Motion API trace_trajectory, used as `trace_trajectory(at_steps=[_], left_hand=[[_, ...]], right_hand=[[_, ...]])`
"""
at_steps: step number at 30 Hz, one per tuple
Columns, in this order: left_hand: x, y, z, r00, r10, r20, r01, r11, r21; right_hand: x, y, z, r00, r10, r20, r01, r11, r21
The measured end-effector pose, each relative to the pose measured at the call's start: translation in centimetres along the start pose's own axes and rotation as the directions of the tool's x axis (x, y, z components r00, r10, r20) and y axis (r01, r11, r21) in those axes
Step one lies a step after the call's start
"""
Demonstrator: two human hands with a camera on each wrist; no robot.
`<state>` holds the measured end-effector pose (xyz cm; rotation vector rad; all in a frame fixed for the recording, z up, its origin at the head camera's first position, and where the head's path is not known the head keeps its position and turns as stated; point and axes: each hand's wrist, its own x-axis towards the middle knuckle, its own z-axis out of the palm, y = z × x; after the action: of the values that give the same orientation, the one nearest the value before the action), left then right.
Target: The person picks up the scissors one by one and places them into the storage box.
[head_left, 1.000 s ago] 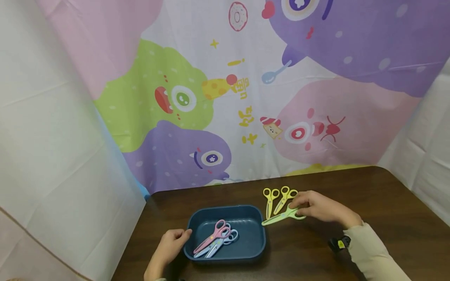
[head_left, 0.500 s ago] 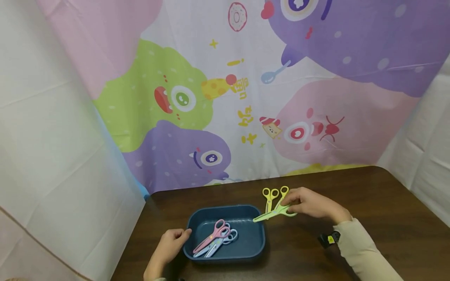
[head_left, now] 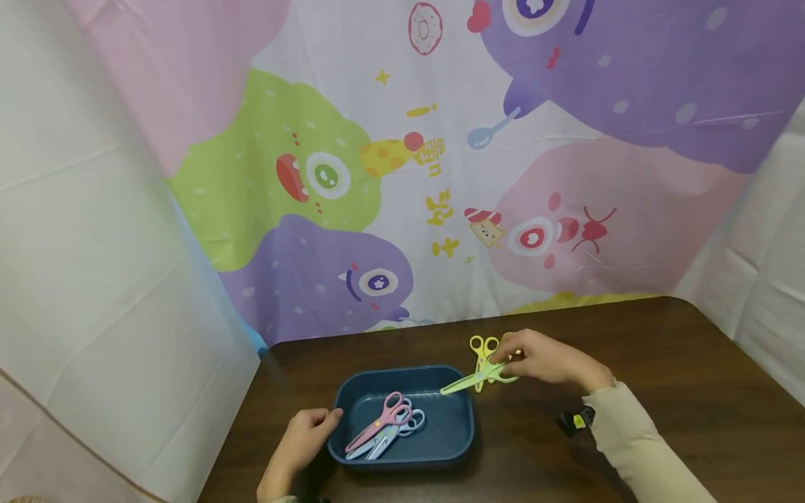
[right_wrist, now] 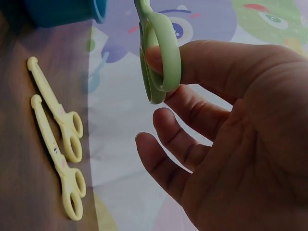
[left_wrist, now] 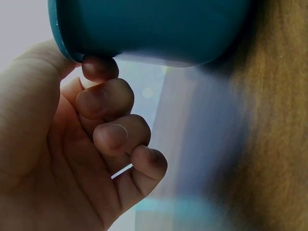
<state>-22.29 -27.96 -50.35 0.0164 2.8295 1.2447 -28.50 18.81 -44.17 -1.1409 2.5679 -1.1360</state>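
Observation:
Green scissors (head_left: 484, 376) hang from my right hand (head_left: 541, 360), which pinches their handle loops; the blades point left over the right rim of a dark blue tray (head_left: 434, 461). My left hand (head_left: 305, 440) grips the tray's left rim between thumb and index finger, its other fingers curled below, as the left wrist view shows. Inside the tray lie pink scissors (head_left: 380, 423) on top of light blue scissors (head_left: 388, 441), probably two pairs. Two yellow scissors (right_wrist: 55, 110) lie side by side on the table in the right wrist view; in the head view my right hand partly covers them.
The brown wooden table (head_left: 629, 349) carries everything. A cartoon-printed cloth (head_left: 440, 279) hangs behind its far edge, with white cloth (head_left: 126, 279) at the left side. A dark wrist strap with a camera (head_left: 574, 420) sits on my right wrist.
My right hand has moved left with the green scissors, from beside the tray until their tips reach over its right rim. The left hand and the tray stay put.

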Motion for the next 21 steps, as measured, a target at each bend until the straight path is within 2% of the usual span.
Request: trace_trajectory(at_steps=[12, 21], left_hand=[[0.0, 0.0, 0.0, 1.000, -0.007, 0.006, 0.007, 1.000, 0.008], [0.0, 0.1, 0.0, 1.000, -0.009, 0.004, 0.009, 1.000, 0.007]], right_hand=[[2.1, -1.1, -0.1, 0.999, -0.019, 0.037, 0.019, 1.000, -0.001], [3.2, -1.7, 0.2, 0.996, 0.045, 0.077, -0.048, 0.998, 0.030]])
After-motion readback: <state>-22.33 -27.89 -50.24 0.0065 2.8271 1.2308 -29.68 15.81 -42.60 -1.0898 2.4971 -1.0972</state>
